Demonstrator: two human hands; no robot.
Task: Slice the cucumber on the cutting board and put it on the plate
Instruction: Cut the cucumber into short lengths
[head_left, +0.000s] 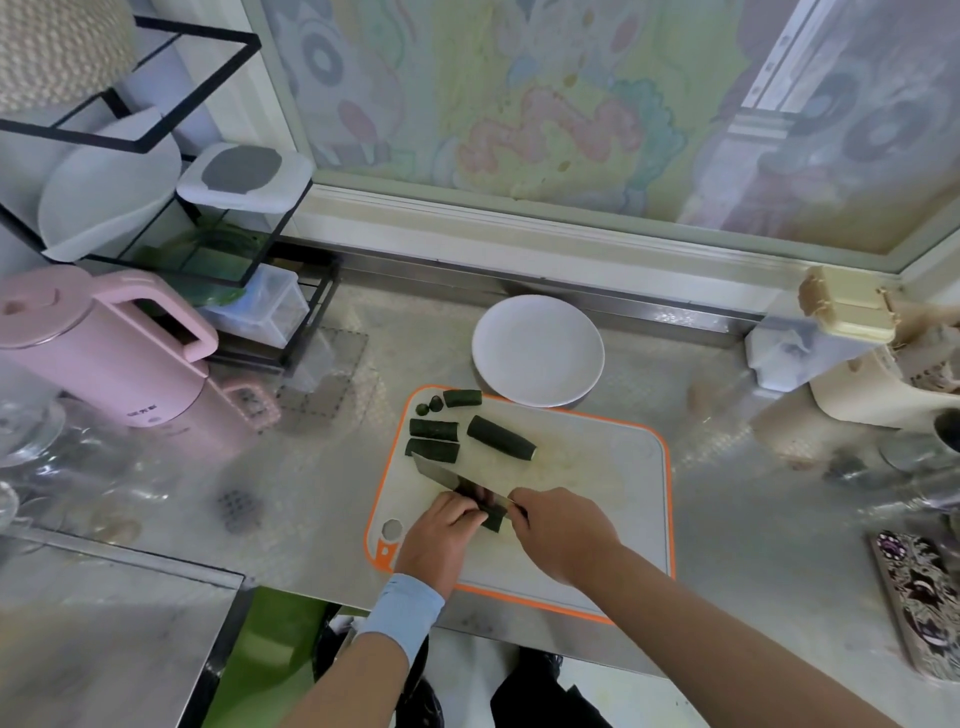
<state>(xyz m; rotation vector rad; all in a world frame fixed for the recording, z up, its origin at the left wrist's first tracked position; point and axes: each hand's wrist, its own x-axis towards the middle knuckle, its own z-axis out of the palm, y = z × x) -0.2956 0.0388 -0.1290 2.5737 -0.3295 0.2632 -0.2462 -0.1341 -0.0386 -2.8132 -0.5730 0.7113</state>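
A white cutting board (597, 493) with an orange rim lies on the steel counter. My left hand (441, 535) holds a dark green cucumber piece (493, 517) down on the board's near side. My right hand (563, 530) grips the handle of a knife (441, 474) whose blade lies across that piece, tip pointing far left. Several cut cucumber pieces rest at the board's far left (434, 428), with a longer piece (501, 437) beside them and two small end bits (428, 406). A white plate (537, 351) stands just behind the board with nothing on it.
A pink kettle (104, 348) and a black wire rack (171, 208) with containers stand at the left. Glassware sits at the far left edge. A cream container (852, 304) and utensil holder are at the right, a patterned case (919, 597) near the right front.
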